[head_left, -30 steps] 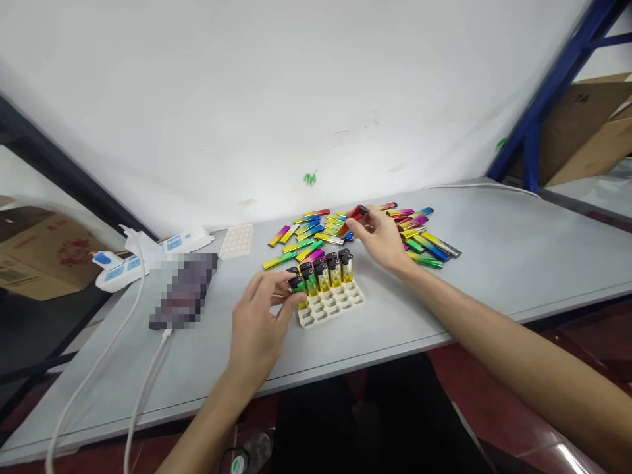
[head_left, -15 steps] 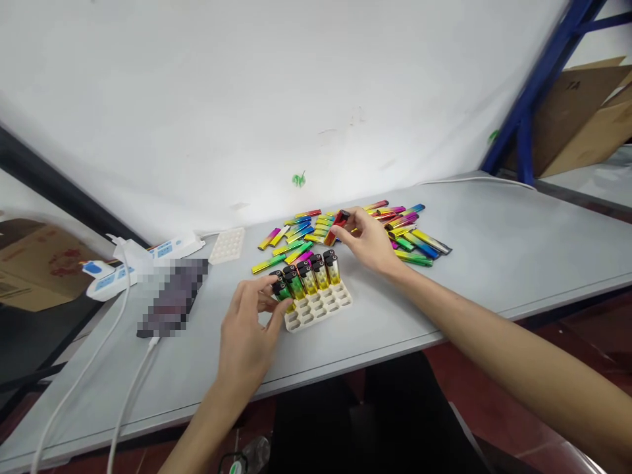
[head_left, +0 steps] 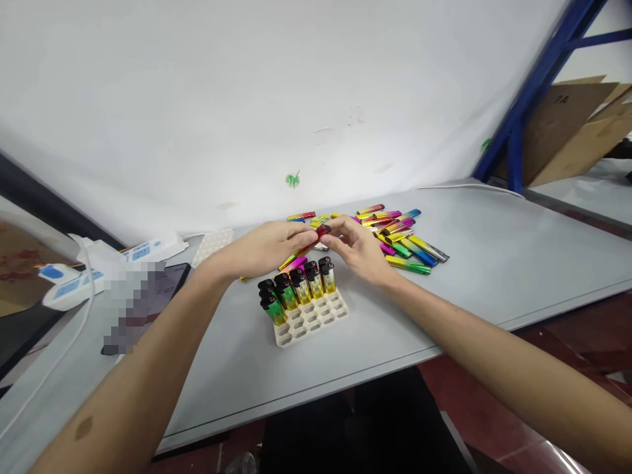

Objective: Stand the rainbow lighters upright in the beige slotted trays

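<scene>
A red lighter (head_left: pixel 322 230) with a dark top is held above the table between my two hands. My right hand (head_left: pixel 356 247) pinches it between thumb and fingers. My left hand (head_left: pixel 276 245) has its fingertips closed on the lighter's other end, which they partly hide. In front of the hands, a cream tray (head_left: pixel 312 325) with oblong holes holds several upright lighters (head_left: pixel 301 287) with black tops and green, yellow or clear bodies. The tray's near holes hold none. Shiny multicoloured metallic casings (head_left: pixel 407 264) lie loosely behind and right of my hands, some hidden by them.
A second cream tray (head_left: pixel 213 245) lies at the back left, beside a white power strip (head_left: pixel 153 249) and a phone (head_left: pixel 170 283) with cables. Behind the grey table (head_left: pixel 494 257) rises a white wall. A blue frame (head_left: pixel 516 141) and cardboard boxes (head_left: pixel 567 131) stand at the right.
My left hand has left the tray's left end and moved up and right to the red lighter. My right hand has brought the lighter slightly left and lower.
</scene>
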A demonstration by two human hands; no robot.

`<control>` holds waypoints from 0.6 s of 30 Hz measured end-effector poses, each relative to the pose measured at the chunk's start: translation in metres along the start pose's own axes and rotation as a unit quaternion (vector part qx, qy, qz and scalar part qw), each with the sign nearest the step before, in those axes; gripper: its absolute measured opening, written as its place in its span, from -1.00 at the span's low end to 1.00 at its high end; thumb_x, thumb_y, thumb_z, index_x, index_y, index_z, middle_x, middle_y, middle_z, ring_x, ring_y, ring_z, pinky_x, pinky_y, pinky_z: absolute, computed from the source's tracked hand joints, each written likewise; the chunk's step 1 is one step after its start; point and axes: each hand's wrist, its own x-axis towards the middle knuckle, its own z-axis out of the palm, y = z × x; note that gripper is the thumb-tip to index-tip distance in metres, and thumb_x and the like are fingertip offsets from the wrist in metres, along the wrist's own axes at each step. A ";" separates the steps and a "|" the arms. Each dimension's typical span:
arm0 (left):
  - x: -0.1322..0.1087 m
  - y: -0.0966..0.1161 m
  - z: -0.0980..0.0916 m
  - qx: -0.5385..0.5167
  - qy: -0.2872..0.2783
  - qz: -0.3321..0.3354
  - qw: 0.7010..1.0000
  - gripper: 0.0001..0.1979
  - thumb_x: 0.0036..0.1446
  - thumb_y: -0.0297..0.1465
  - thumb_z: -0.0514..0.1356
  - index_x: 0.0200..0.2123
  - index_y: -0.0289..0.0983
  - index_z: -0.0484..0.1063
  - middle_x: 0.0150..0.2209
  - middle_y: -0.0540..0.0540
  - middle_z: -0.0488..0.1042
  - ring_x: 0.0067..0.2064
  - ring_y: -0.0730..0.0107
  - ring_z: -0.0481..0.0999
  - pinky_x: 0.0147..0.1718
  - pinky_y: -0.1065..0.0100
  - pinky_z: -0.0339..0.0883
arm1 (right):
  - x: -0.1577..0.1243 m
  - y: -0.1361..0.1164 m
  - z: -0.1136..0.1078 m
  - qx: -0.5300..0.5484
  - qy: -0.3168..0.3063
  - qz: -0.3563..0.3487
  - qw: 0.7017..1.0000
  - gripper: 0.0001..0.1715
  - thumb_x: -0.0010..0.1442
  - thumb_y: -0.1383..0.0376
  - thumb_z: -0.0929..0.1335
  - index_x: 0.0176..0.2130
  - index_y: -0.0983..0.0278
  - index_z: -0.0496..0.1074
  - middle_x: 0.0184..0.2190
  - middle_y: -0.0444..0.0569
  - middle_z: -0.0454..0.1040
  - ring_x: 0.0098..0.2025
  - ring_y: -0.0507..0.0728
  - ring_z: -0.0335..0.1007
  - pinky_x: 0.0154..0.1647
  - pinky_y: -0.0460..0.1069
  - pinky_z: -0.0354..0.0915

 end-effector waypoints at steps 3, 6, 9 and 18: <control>0.015 0.002 -0.005 0.008 -0.101 0.021 0.995 -0.62 0.21 -0.13 0.11 -0.54 -0.25 0.37 -0.52 0.03 0.35 -0.45 0.42 0.29 -0.44 0.42 0.12 | 0.002 0.000 -0.001 -0.033 0.021 -0.013 0.999 -0.67 0.18 0.08 0.42 -0.11 0.18 0.47 -0.15 -0.07 0.52 -0.16 0.10 0.43 -0.17 0.02 0.34; 0.016 -0.002 -0.008 0.018 -0.101 0.018 0.995 -0.60 0.22 -0.10 0.09 -0.52 -0.26 0.31 -0.55 0.06 0.30 -0.50 0.49 0.24 -0.48 0.41 0.09 | 0.003 0.002 -0.004 -0.101 0.030 -0.017 0.994 -0.66 0.24 0.11 0.38 -0.01 0.16 0.47 -0.14 -0.06 0.49 -0.23 0.08 0.39 -0.19 0.02 0.33; 0.009 -0.016 -0.007 -0.069 -0.009 -0.027 0.997 -0.69 0.16 -0.11 0.19 -0.39 -0.23 0.29 -0.48 0.04 0.40 -0.47 0.47 0.39 -0.46 0.41 0.21 | 0.003 0.008 -0.007 -0.234 0.034 0.007 0.972 -0.64 0.30 0.17 0.32 0.06 0.19 0.42 -0.19 -0.01 0.47 -0.18 0.14 0.37 -0.12 0.07 0.31; -0.013 -0.085 0.019 -0.364 0.201 -0.140 0.899 -0.55 0.18 0.07 0.05 -0.40 -0.22 0.25 -0.69 0.17 0.04 -0.73 0.63 -0.02 -0.74 0.52 -0.17 | -0.005 0.023 -0.002 -0.532 -0.068 0.023 0.843 -0.72 0.30 0.18 0.27 -0.07 0.19 0.47 -0.17 0.11 0.42 -0.06 0.31 0.25 -0.08 0.16 0.13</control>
